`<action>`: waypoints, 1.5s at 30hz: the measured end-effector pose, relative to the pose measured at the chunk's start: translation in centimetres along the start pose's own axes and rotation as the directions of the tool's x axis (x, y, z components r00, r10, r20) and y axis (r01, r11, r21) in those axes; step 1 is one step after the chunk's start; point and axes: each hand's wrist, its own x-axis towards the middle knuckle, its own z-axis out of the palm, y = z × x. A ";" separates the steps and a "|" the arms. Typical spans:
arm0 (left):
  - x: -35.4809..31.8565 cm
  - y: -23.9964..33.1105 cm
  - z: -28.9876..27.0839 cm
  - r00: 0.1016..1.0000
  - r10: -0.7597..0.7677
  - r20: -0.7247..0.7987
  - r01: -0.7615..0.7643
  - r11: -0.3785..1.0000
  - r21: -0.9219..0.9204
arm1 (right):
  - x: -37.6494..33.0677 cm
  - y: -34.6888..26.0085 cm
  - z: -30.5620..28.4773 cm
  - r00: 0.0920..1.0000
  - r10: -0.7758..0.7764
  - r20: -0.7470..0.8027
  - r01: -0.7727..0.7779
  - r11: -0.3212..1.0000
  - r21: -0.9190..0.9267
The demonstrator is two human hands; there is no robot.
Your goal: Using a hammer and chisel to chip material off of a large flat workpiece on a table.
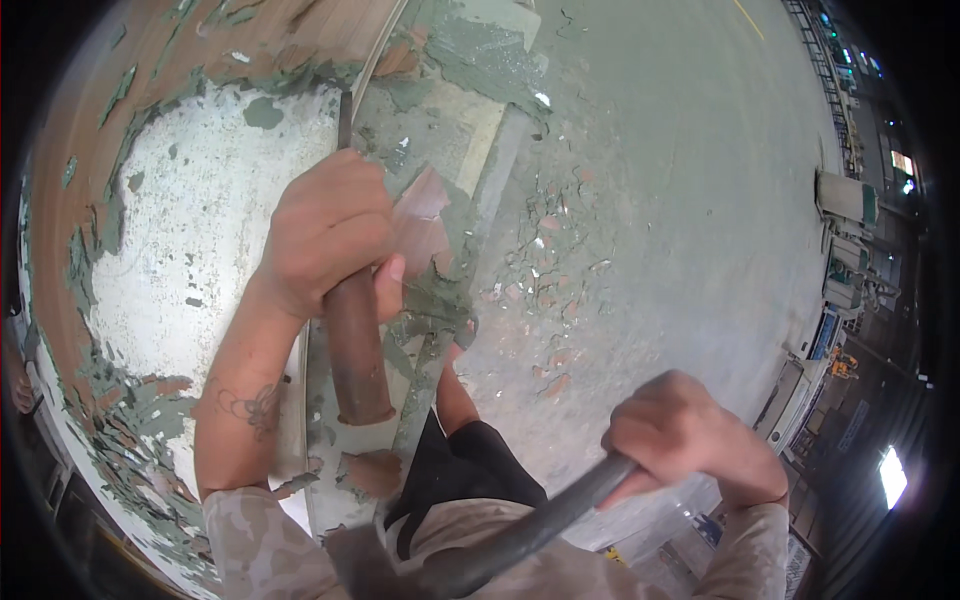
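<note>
Nearest, at six o'clock, looms a dark hammer [540,522], its handle gripped by the right hand [665,432] at four. Toward ten, the left hand [335,228] grips a brown-handled chisel [358,355], blade up at eleven beside a peeled white patch [185,220] at nine. An off-centre blow could strike the left hand; loose flakes [515,292] on the floor [680,280], toward three, could spoil footing.
</note>
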 end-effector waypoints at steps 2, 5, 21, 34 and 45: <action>0.0 -0.1 -0.1 1.000 0.023 0.001 -0.023 1.000 0.004 | 0.0 -1.4 -0.5 0.998 -0.041 0.041 0.040 0.999 0.025; -0.2 0.2 -0.2 1.000 0.008 0.015 -0.008 1.000 0.018 | 0.3 -3.1 -1.5 0.997 -0.011 0.078 0.013 1.000 -0.028; 0.2 0.1 -0.2 0.999 -0.025 -0.021 0.024 0.999 -0.024 | 1.0 1.0 -0.5 0.989 0.134 0.065 -0.129 0.989 -0.073; 0.8 -0.3 -0.4 0.998 -0.030 -0.054 0.030 1.000 -0.007 | 1.2 2.1 -0.4 0.984 0.172 0.050 -0.167 0.982 -0.084; 0.8 0.2 -0.7 0.999 -0.036 -0.008 0.036 0.999 0.014 | -3.9 0.6 1.3 0.997 0.073 0.034 -0.075 0.994 0.078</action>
